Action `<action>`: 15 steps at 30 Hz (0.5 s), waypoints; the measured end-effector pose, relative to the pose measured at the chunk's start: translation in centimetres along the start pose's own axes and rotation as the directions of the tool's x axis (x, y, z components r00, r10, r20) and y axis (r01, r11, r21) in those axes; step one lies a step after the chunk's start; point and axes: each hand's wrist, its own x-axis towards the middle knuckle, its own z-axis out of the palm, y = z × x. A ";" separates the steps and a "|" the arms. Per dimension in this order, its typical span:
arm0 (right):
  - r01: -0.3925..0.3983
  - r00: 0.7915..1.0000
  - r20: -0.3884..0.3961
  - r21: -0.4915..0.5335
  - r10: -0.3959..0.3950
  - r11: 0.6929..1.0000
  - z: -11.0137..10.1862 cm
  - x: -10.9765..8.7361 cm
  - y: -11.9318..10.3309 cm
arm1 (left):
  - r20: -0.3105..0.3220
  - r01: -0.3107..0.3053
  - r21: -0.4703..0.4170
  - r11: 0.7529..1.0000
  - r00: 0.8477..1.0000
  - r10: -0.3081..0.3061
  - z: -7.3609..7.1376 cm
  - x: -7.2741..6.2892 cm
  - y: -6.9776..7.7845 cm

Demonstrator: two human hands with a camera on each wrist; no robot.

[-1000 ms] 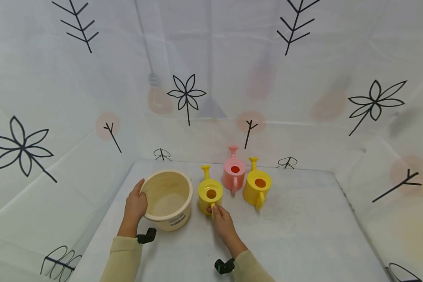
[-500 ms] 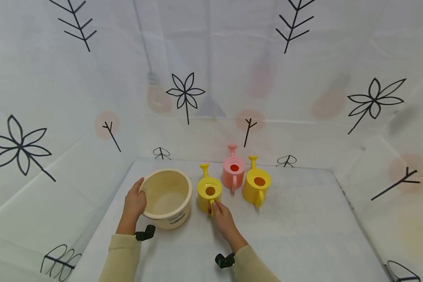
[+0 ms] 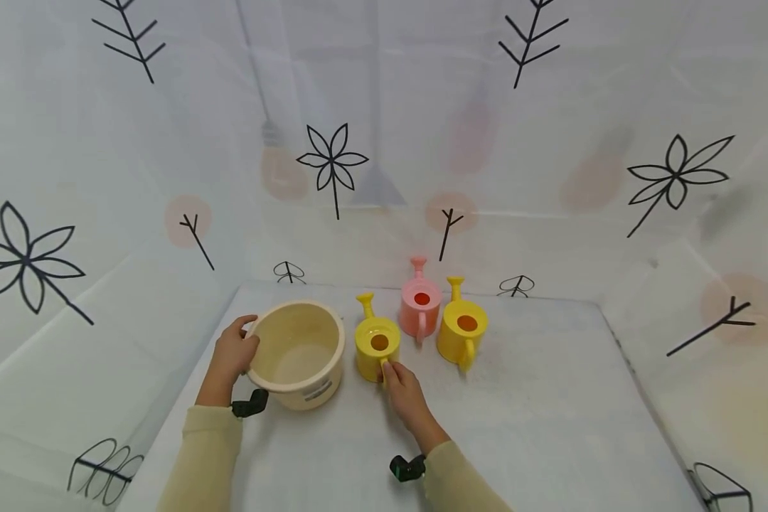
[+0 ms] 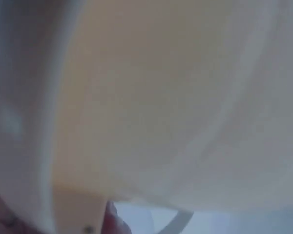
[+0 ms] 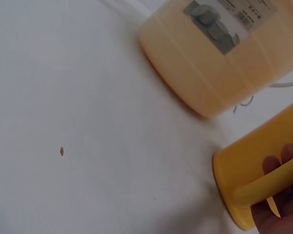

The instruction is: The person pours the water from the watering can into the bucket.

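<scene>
A cream plastic tub [image 3: 320, 390] stands upright on the white tabletop, with a printed label [image 5: 217, 24] on its side. My left hand [image 3: 232, 352] holds the tub's left rim, thumb over the edge; the fingers outside are mostly hidden. In the left wrist view the tub's wall [image 4: 161, 107] fills nearly everything, blurred. Just right of the tub is a yellow watering can [image 3: 370, 365], whose handle [image 5: 268, 185] my right hand [image 3: 407, 396] grips. The can's spout points to the back, and its base appears to rest on the table.
Behind and right of the held can stand a pink watering can [image 3: 416, 316] and another yellow watering can [image 3: 456, 345], spouts toward the back. A patterned white curtain [image 3: 384, 235] encloses the table [image 3: 537, 405] at the back and sides.
The head view has shifted slightly. My left hand has moved a little left and back along the tub's rim. The right hand stays on the can's handle; tub and cans keep their places.
</scene>
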 end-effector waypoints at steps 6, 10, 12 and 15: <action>-0.013 0.997 -0.073 -0.062 0.008 0.998 -0.4 -0.3 -0.3 | 0.048 -0.003 -0.042 0.999 0.999 0.005 -0.3 0.8 -0.3; -0.013 0.995 -0.105 -0.144 -0.002 0.990 -0.8 -1.0 -0.8 | 0.039 -0.017 0.014 1.000 0.999 0.016 -0.5 0.5 -0.1; 0.007 0.994 -0.107 -0.190 -0.028 0.982 -1.3 -1.5 -1.3 | 0.029 -0.035 0.057 0.998 0.999 0.034 -0.7 0.2 0.1; 0.057 0.989 -0.115 -0.282 -0.092 0.958 -2.8 -2.2 -2.3 | 0.002 -0.088 0.137 0.987 0.996 0.089 -1.1 -0.2 0.4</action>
